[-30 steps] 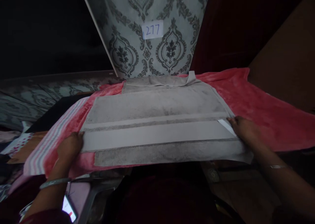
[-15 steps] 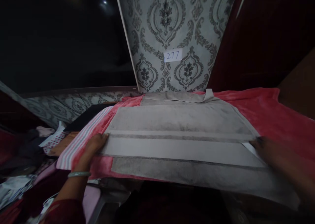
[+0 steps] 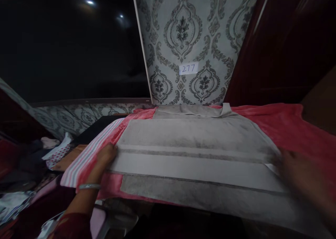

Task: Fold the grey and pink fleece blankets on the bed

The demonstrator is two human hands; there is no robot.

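**One grey towel, a hand at each end**

One flat grey terry towel with a pale woven band (image 3: 194, 151) lies spread across one pink fleece blanket (image 3: 294, 127) covering the counter. The left hand (image 3: 106, 155) rests on the towel's left edge, fingers curled against the band. The right hand (image 3: 296, 170) lies blurred at the right edge beside one white tag; its grip cannot be told. One paper label reading 277 (image 3: 188, 68) sits on the patterned wall behind.

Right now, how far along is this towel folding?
The grey towel already lies flat on the pink blanket, a band folded across it. The left hand and the blurred right hand grip that band's ends. The near edge hangs unfolded, so further folds seem left.
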